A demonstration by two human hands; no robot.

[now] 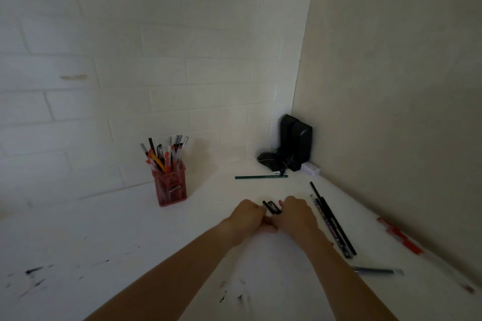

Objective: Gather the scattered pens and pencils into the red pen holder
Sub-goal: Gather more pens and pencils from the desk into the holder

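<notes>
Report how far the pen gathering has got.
Done: the red mesh pen holder already stands full of pens. In hand: both hands, left hand and right hand, close on short black pens. Left: green pencil, dark pens, red pens, grey pen.

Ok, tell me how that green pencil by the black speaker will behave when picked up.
The green pencil looks straight and thin, so probably stiff and light. Lying flat on the smooth white desk, it may roll if nudged sideways.

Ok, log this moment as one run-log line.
left hand: closed on dark pens | right hand: same bundle | red holder: partly filled | green pencil: still on table
</notes>
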